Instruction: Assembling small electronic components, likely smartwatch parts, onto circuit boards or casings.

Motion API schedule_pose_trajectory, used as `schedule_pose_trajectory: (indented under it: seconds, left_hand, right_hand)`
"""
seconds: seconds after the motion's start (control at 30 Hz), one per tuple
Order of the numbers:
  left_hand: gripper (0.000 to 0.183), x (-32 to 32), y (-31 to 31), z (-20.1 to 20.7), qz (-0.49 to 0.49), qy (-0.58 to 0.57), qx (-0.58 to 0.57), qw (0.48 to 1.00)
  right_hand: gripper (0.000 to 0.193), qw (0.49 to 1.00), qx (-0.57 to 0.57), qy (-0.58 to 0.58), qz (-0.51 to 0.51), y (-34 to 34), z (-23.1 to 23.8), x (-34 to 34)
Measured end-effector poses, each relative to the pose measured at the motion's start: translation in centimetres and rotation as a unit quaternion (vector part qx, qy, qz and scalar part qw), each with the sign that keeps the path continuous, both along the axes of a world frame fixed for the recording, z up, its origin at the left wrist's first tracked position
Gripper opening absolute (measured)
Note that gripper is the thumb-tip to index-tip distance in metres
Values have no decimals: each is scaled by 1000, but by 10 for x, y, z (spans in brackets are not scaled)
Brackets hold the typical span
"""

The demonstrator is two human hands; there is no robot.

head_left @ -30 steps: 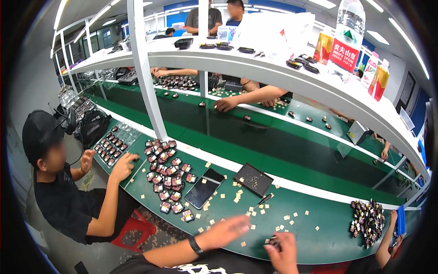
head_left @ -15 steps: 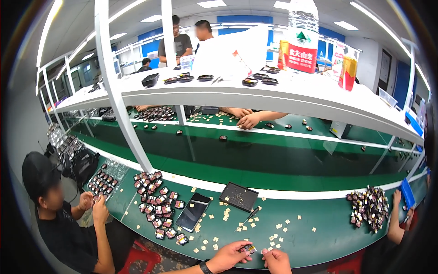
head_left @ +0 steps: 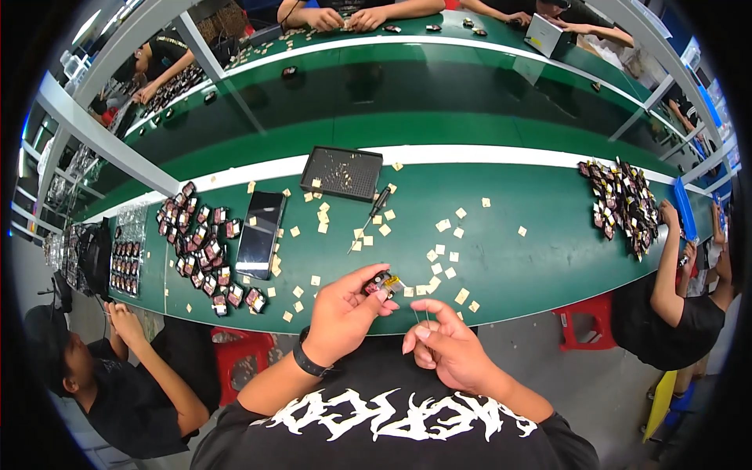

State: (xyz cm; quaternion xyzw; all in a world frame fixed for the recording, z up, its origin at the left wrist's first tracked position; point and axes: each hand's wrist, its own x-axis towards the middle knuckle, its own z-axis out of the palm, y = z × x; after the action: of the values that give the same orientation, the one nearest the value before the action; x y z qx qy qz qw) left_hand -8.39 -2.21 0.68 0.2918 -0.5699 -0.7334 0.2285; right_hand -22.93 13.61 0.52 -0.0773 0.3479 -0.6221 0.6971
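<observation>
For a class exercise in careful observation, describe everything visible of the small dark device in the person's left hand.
The small device is compact and blackish, apparently plastic, with a shiny yellowish part on the side toward the right hand. The left hand grips it between thumb and fingers, partly covering it, against the view of the green table. The right hand is apart from it. Finer details are too small to tell.

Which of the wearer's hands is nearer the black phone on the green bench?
Left. The left hand, holding a small dark part, is below and right of the phone in view; the right hand is farther right.
</observation>
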Motion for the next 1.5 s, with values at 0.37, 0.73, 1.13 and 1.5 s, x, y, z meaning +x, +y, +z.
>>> schedule_pose_trajectory:
  seconds: [0.37,0.73,1.13,1.5]
  left_hand:
    - [37,-1,21,2,1,-59,-93,994]
    - [39,-2,29,8,-2,-91,-228,969]
    - [42,-1,26,8,-4,5,143,990]
    - [37,4,31,3,-55,2,84,995]
  right_hand:
    - [16,984,20,176,35,-11,22,-5]
    - [17,996,32,79,-1,-20,9,-5]
    - [19,967,-30,248,-54,-6,-9,4]
    - [36,671,-177,716,-80,-16,7,-31]
